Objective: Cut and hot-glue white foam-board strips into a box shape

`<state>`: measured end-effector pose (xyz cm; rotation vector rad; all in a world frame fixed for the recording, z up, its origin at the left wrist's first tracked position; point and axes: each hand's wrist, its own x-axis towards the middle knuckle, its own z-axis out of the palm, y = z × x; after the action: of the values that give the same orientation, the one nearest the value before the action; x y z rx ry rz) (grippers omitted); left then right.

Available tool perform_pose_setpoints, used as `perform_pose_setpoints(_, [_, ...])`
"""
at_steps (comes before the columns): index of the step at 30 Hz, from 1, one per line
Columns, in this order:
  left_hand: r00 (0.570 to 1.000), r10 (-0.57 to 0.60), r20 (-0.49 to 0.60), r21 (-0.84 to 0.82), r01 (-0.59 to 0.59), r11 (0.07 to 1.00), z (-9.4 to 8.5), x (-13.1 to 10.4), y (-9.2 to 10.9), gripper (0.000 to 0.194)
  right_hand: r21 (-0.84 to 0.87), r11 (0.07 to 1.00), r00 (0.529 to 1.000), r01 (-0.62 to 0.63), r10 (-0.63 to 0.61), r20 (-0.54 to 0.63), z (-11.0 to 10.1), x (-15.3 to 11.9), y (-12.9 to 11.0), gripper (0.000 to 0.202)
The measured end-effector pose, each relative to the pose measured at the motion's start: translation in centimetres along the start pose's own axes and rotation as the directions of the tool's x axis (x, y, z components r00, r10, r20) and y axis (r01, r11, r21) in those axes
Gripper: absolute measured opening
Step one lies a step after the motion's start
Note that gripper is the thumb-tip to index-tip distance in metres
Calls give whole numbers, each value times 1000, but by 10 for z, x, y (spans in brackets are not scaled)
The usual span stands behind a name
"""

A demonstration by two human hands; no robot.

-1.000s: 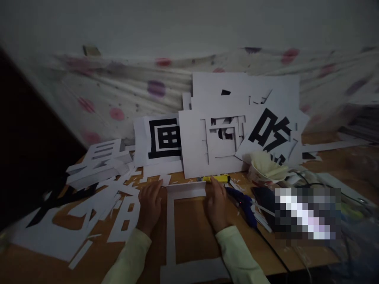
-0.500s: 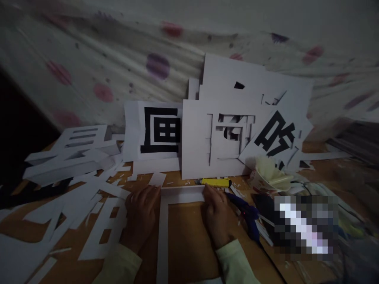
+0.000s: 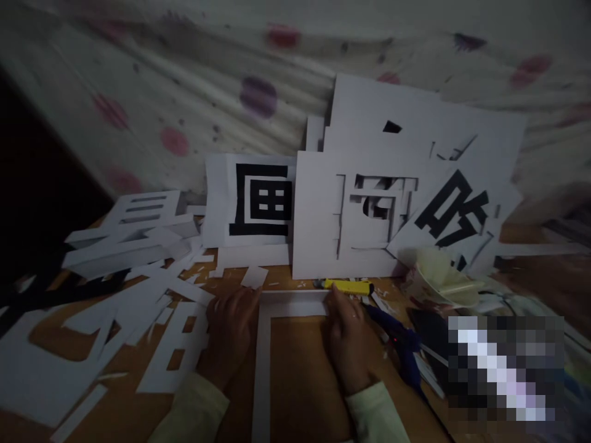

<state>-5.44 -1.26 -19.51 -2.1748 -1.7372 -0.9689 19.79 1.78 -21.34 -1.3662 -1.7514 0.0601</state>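
On the wooden table lies a white foam-board frame (image 3: 263, 369), with a narrow strip (image 3: 295, 295) standing on edge along its far bar. My left hand (image 3: 233, 329) pinches the strip's left end at the corner. With fingers closed, my right hand (image 3: 346, 335) grips the strip's right end. Just beyond that hand is a yellow utility knife (image 3: 349, 287). A blue hot glue gun (image 3: 401, 338) with a small red light lies to the right of it. A cut white piece with square holes (image 3: 178, 354) rests beside my left wrist.
Cut board scraps (image 3: 60, 369) cover the left side. A printed sheet with a black character (image 3: 217, 203) and large cut boards (image 3: 318, 215) lean at the back by the spotted curtain (image 3: 203, 92). At right stands a paper cup (image 3: 438, 286); a blurred-out patch hides something near it.
The whole view has shifted, so things appear slightly further right. Both hands keep the same hold on the strip.
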Motion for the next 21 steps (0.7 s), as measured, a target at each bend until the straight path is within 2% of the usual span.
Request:
perform_pose_setpoints(6, [999,-34,5,-5,34,999,0,1,3,53,-15,1000,999,-5,6,52,0,1,3,59])
perform_pose_setpoints(10, [998,-57,28,3,57,998,1,-1,4,57,-28,1000,998,-4,6,66,0,1,3,64])
perform_pose_setpoints(14, [988,-155,26,-24,155,988,3,-3,1,57,-41,999,999,21,-19,48,1,0,0,70])
perform_pose_setpoints(17, [975,-220,-15,-41,220,975,3,-4,-3,53,-46,999,998,-16,19,66,2,0,-3,71])
perform_pose_setpoints(21, [963,-267,-32,9,267,964,0,-3,-5,46,-43,996,997,-81,81,-16,3,-4,-4,63])
